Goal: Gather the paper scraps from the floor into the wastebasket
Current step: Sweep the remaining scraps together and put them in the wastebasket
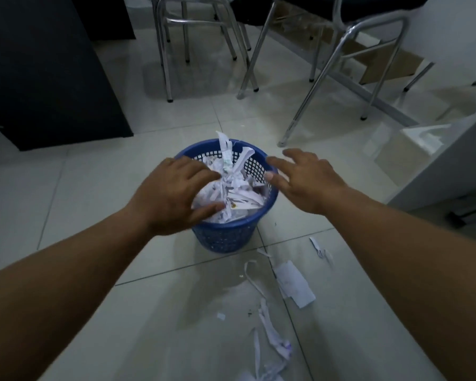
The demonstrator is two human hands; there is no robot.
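— Fingers of the left hand lie spread over the paper heap in the wastebasket, thumb on its near side. Pressing or gripping, I cannot tell.
— And the right hand?
— Spread wide, empty, above the right rim.
— What's left?
— Scraps on the floor, just this side of the basket.
— What could go wrong?
— I'd say spillage. The heap tops the rim, with one strip poking up. A lopsided push might tip the basket or shed paper toward the chair legs.
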